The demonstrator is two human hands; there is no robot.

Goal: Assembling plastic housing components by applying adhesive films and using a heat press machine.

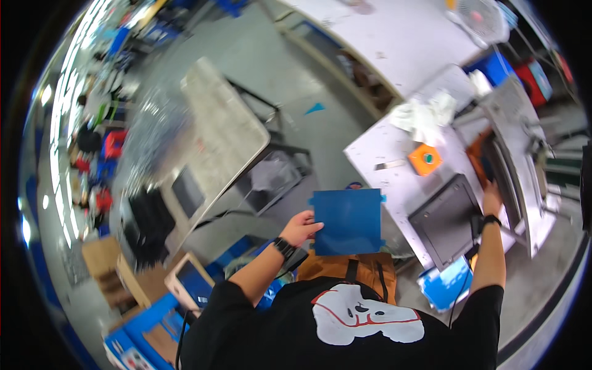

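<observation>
My left hand (300, 229) pinches the left edge of a flat, square blue sheet (348, 222), with the thumb on top. Small tabs stick out from the sheet's sides. It is held in front of my body, off the table. My right hand (491, 192) reaches to the white worktable on the right, beside a grey metal fixture (515, 166) with a dark bar (501, 176). Its fingers are hidden there, so their grip does not show. Left of my right forearm, a black rectangular panel with a raised rim (447, 223) lies on the table.
On the worktable (373, 145) are an orange box with a green button (425, 159), a crumpled white cloth (422, 117) and a flat blade-like tool (390, 165). A grey-topped table (228, 132) stands left. Cardboard and blue boxes (139, 330) crowd the lower left.
</observation>
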